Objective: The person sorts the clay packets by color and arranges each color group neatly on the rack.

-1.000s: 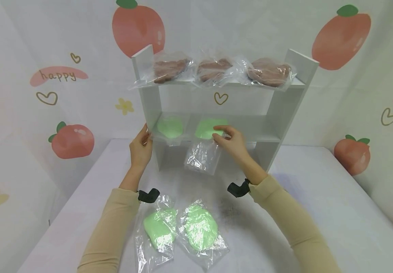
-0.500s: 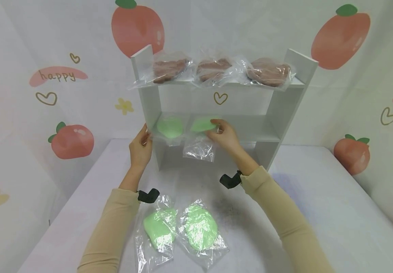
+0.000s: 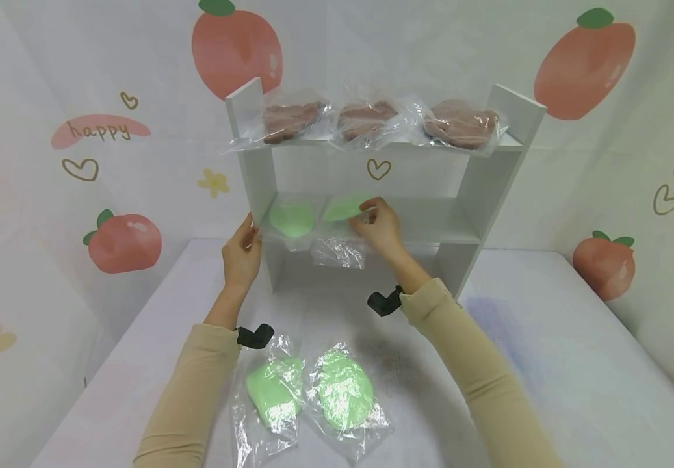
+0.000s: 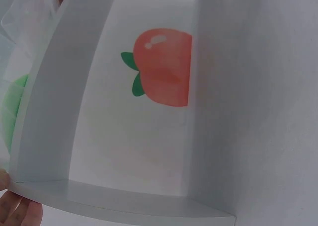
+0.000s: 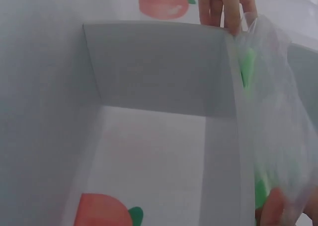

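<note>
- Green packet (image 3: pixel 339 209), a flat green piece in clear wrap, was pinched at its right side between the right hand's (image 3: pixel 380 224) thumb and fingers, at the middle board (image 3: pixel 430 218) of the white rack (image 3: pixel 491 182); its clear tail hung below the pinch, over the board's front edge.
- Well to the left of that pinch, the left hand (image 3: pixel 242 257) gripped the rack's left side panel near board height, with its thumb towards the front edge and its fingers on the outer face.
- Progress looked partial. Above the pinch, 3 brown bags (image 3: pixel 367 119) lay on the top board; between the 2 hands, a settled packet (image 3: pixel 291 220) lay on the middle board, just beside the held piece.
- What was left, as a judgement: letting go of the held piece, then probably shelving 2 more, since a left table packet (image 3: pixel 275 393) and a right table packet (image 3: pixel 344 390) lay below the grip, on the table (image 3: pixel 547 325) nearer the person.
- Hard to make out: the right fingers covered the held piece's right end, and whether the board bore its weight could not be told.
- Both wrist views cut their own hand off at a lower corner; glare hid parts of the 2 table packets.
</note>
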Tool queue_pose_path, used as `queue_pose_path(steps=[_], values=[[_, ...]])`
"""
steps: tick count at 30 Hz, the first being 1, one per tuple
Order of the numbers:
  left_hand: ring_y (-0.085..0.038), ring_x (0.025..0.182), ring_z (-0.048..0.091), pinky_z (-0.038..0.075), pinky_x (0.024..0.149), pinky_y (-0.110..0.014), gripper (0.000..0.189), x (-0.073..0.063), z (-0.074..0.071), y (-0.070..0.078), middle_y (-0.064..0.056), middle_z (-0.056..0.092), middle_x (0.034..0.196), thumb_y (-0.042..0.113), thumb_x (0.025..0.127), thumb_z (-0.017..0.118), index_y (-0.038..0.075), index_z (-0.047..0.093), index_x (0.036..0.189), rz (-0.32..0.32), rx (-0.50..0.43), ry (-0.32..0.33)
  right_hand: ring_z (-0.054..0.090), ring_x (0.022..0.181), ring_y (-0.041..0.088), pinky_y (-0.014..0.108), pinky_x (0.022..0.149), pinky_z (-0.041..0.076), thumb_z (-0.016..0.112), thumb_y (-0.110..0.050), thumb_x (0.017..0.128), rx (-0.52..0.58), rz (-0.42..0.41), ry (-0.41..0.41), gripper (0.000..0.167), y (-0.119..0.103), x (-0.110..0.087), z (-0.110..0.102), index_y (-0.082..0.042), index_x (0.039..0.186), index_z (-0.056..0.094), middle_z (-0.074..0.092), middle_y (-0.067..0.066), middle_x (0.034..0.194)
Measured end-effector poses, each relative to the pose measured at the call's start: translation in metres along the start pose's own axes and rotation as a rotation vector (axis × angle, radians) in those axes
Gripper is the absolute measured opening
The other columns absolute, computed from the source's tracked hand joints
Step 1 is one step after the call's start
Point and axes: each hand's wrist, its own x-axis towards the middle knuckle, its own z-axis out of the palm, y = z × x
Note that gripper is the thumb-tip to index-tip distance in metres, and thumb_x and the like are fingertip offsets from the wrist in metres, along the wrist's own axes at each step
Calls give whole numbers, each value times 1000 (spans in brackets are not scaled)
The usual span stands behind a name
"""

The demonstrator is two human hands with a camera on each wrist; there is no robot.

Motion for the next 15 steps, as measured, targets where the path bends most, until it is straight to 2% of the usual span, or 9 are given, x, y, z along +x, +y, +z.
queue_pose_path(steps=[5, 7, 9, 12, 15], values=[[-36, 112, 60, 53, 93, -46, 42, 0, 0, 1, -24, 58, 126, 6, 93, 53, 3, 48, 135, 3, 3, -2, 64, 87, 23, 22, 64, 55, 64, -21, 87, -40, -17, -32, 39, -1, 1, 0, -4, 121, 57, 63, 15, 115], [-36, 112, 60, 53, 93, -46, 42, 0, 0, 1, -24, 57, 127, 7, 94, 53, 4, 48, 135, -2, 2, -4, 65, 92, 24, 24, 68, 57, 61, -23, 89, -66, -18, -60, 41, -1, 1, -1, -4, 125, 56, 62, 15, 119], [-36, 113, 60, 53, 94, -46, 42, 0, 0, 1, -24, 57, 127, 7, 94, 52, 5, 47, 136, -8, 1, -8, 65, 99, 25, 29, 75, 59, 59, -24, 90, -86, -13, -94, 43, -1, 2, -3, -4, 128, 54, 60, 16, 123], [-36, 113, 60, 53, 94, -45, 42, 0, 0, 1, -24, 56, 128, 8, 94, 52, 5, 47, 136, -18, 0, -11, 57, 116, 30, 39, 91, 55, 56, -27, 91, -117, -11, -136, 46, -1, 3, -7, -5, 131, 52, 53, 18, 133], [-35, 113, 60, 53, 95, -45, 42, 0, 0, 2, -23, 56, 128, 7, 94, 52, 4, 47, 136, -19, -2, -8, 53, 121, 33, 44, 97, 51, 54, -28, 92, -153, -25, -155, 46, -3, 1, -12, -6, 133, 50, 47, 18, 139]])
